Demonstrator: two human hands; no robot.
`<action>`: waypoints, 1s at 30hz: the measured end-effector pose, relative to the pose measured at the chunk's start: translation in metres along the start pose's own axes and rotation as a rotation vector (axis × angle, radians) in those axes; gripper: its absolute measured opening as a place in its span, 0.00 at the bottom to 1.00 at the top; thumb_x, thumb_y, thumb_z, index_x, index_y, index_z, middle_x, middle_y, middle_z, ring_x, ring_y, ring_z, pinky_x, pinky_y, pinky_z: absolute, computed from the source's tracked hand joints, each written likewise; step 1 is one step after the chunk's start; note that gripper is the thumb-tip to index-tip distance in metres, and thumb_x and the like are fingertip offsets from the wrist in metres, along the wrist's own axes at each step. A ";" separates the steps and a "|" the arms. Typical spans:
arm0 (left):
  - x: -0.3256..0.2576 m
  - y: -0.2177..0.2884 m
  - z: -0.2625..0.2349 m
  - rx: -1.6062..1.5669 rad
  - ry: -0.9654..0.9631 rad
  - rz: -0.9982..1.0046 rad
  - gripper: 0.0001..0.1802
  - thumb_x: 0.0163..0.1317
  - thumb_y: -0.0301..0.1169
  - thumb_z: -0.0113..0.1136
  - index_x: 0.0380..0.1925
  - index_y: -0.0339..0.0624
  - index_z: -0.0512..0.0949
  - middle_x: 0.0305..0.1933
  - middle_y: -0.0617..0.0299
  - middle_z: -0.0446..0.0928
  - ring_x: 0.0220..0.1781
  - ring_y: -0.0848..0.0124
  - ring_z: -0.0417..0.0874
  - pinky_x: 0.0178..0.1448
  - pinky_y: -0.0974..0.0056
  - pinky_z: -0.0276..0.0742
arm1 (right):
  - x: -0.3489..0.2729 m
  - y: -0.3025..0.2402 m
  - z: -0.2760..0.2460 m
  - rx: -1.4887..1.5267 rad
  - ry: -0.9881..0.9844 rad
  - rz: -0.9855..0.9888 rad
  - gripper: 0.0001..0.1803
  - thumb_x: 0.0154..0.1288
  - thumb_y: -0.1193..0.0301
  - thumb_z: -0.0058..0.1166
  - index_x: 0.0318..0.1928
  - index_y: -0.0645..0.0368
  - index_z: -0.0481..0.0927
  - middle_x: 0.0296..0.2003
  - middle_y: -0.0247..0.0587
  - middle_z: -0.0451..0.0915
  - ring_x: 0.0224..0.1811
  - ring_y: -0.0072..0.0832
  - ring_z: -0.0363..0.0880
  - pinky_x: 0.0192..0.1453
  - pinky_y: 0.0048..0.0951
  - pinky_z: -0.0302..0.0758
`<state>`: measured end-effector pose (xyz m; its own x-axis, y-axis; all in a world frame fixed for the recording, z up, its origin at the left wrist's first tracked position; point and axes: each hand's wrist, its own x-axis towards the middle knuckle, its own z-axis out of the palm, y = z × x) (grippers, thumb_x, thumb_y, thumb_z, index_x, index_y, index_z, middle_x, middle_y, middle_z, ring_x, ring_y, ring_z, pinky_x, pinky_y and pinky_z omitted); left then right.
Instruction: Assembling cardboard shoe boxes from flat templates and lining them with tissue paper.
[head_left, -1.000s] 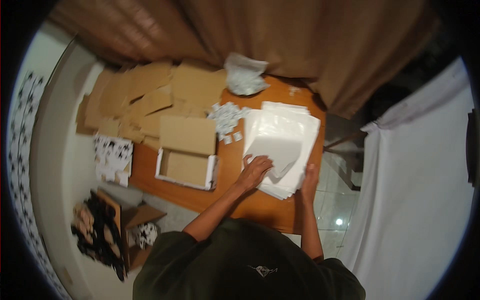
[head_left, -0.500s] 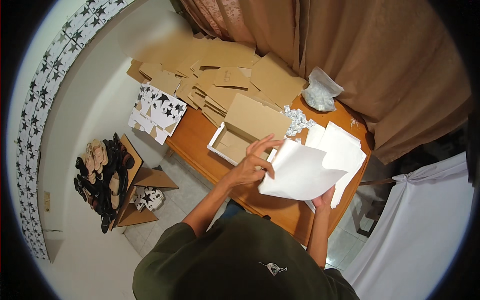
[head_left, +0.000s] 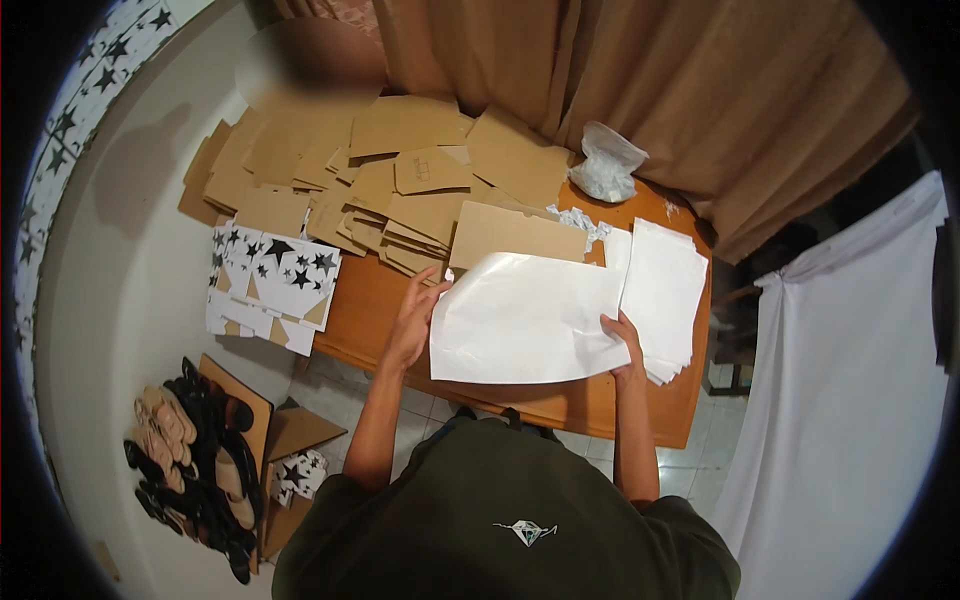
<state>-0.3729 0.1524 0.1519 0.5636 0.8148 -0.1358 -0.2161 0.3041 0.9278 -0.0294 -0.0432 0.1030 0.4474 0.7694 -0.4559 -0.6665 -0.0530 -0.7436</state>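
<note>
A large sheet of white paper (head_left: 530, 325) spans the space between my two hands, slightly curled at its upper left. It hides the body of the cardboard box; only the raised brown lid (head_left: 515, 236) shows behind it. My left hand (head_left: 408, 325) holds the sheet at its left edge, fingers pointing up toward the corner. On the opposite edge my right hand (head_left: 627, 348) pinches the sheet, with the thumb on top and a crease beside it. Just right of that hand lies a stack of white paper (head_left: 665, 290).
Flattened brown cardboard pieces (head_left: 400, 165) heap across the table's (head_left: 350, 305) back. Star-patterned cardboard (head_left: 275, 280) lies at the left end. Small white packets (head_left: 580, 222) and a clear plastic bag (head_left: 607, 165) sit behind. Shoes (head_left: 195, 450) are piled lower left; a white cloth (head_left: 850, 350) hangs right.
The sheet has been spread out flat and moved left, over the open box. My left hand has shifted left with its edge, and the view has turned.
</note>
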 end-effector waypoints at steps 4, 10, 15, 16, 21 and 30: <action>0.015 -0.016 -0.043 -0.130 0.047 -0.226 0.30 0.73 0.27 0.59 0.71 0.43 0.58 0.56 0.49 0.77 0.50 0.69 0.83 0.49 0.65 0.82 | 0.003 0.023 0.020 0.006 0.085 -0.059 0.20 0.67 0.78 0.58 0.58 0.65 0.75 0.47 0.46 0.84 0.44 0.34 0.86 0.47 0.35 0.86; 0.036 -0.027 -0.060 0.071 0.086 -0.244 0.32 0.63 0.19 0.65 0.66 0.39 0.64 0.40 0.56 0.82 0.41 0.70 0.83 0.44 0.65 0.81 | 0.013 0.046 0.031 -0.293 0.187 -0.159 0.16 0.66 0.81 0.58 0.54 0.68 0.78 0.45 0.44 0.84 0.42 0.30 0.85 0.44 0.31 0.83; 0.045 -0.059 -0.079 0.517 0.111 -0.066 0.29 0.61 0.19 0.67 0.61 0.40 0.69 0.37 0.58 0.82 0.36 0.74 0.83 0.38 0.68 0.80 | 0.021 0.048 0.025 -0.596 0.258 -0.247 0.14 0.62 0.82 0.64 0.49 0.66 0.80 0.37 0.39 0.83 0.37 0.24 0.82 0.41 0.27 0.80; 0.044 -0.064 -0.079 0.518 0.101 -0.068 0.29 0.61 0.19 0.67 0.61 0.40 0.69 0.37 0.58 0.82 0.36 0.74 0.83 0.38 0.68 0.80 | 0.023 0.049 0.019 -0.593 0.267 -0.248 0.14 0.62 0.82 0.64 0.49 0.66 0.80 0.37 0.39 0.83 0.37 0.24 0.82 0.41 0.27 0.80; 0.036 -0.058 -0.067 0.747 0.088 -0.147 0.31 0.59 0.27 0.71 0.62 0.42 0.70 0.40 0.55 0.83 0.41 0.63 0.85 0.46 0.58 0.80 | 0.031 0.051 0.007 -0.729 0.375 -0.264 0.22 0.63 0.79 0.64 0.57 0.66 0.77 0.40 0.45 0.84 0.39 0.29 0.82 0.44 0.32 0.80; 0.044 -0.042 -0.019 1.191 -0.324 0.359 0.21 0.63 0.28 0.65 0.56 0.38 0.78 0.59 0.48 0.75 0.63 0.50 0.74 0.62 0.48 0.73 | -0.007 0.051 0.093 -1.582 -0.008 -0.680 0.24 0.58 0.76 0.65 0.57 0.54 0.79 0.57 0.50 0.76 0.62 0.50 0.71 0.66 0.45 0.72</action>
<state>-0.3542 0.1852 0.1001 0.8259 0.5509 0.1194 0.3519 -0.6694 0.6543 -0.1216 0.0077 0.1136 0.3728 0.9203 0.1187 0.8174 -0.2652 -0.5114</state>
